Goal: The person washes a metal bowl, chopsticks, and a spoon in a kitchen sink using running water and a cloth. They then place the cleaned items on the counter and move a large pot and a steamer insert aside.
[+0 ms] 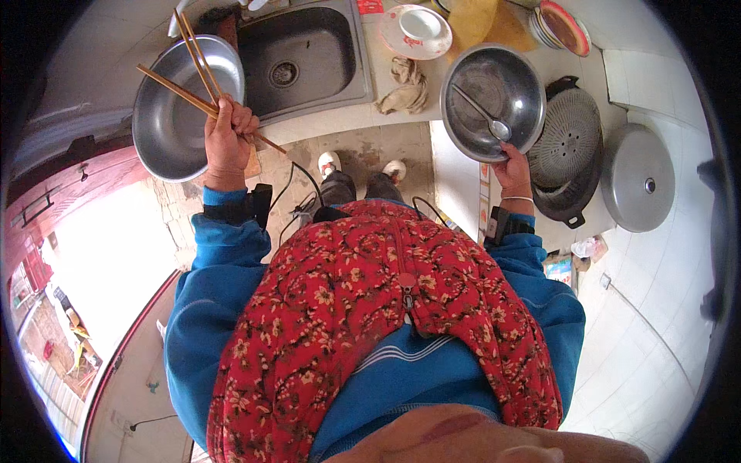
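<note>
My left hand (pixel 228 136) grips several wooden chopsticks (pixel 176 89), which splay out in different directions. Behind that hand is a large metal basin (pixel 168 121); whether my fingers also touch it, I cannot tell. In my right hand (pixel 513 173) is the near rim of a round stainless steel bowl (pixel 463 124), with the thumb over the edge. A metal spoon (pixel 477 109) lies inside this bowl, its scoop close to the thumb.
A steel sink (pixel 324 61) is set into the counter (pixel 324 122). Right of it are a crumpled cloth (pixel 407 87) and a white bowl (pixel 419 24) on a plate (pixel 399 43). Further right stand stacked plates (pixel 558 26), a steamer rack (pixel 564 136) on a dark pan (pixel 558 202), and a lid (pixel 637 179).
</note>
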The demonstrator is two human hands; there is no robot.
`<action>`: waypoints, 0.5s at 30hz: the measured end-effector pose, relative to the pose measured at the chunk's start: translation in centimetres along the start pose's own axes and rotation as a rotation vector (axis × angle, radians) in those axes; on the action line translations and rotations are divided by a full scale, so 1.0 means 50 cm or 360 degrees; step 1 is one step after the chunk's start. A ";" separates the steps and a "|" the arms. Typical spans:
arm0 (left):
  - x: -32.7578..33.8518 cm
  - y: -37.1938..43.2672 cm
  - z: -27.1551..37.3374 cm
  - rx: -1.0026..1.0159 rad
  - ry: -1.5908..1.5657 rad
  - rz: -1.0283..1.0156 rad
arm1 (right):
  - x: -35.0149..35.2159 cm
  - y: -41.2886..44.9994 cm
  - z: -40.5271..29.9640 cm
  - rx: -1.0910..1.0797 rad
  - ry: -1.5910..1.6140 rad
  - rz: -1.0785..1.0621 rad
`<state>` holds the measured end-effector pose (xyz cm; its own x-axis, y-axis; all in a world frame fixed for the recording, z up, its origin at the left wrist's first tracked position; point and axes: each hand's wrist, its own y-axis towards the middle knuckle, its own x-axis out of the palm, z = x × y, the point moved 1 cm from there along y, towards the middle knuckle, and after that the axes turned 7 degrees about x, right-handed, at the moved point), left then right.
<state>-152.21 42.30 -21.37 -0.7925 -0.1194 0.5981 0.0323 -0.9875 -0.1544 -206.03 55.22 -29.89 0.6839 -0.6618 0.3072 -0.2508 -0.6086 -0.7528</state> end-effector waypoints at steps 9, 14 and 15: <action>-0.007 -0.020 0.006 0.0030 0.0289 0.0169 | 0.309 -0.003 0.080 -0.0032 -0.0360 -0.0504; 0.020 -0.041 -0.009 0.0056 0.0694 0.0158 | 0.440 -0.001 0.124 0.0119 -0.0579 -0.0682; 0.021 -0.044 -0.010 0.0058 0.0712 0.0182 | 0.462 -0.004 0.133 0.0130 -0.0604 -0.0766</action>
<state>-153.43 44.39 -20.81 -0.9672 -0.1794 0.1796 0.1497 -0.9745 -0.1673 -185.62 42.95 -26.52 0.9070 -0.1104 0.4064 0.1895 -0.7548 -0.6279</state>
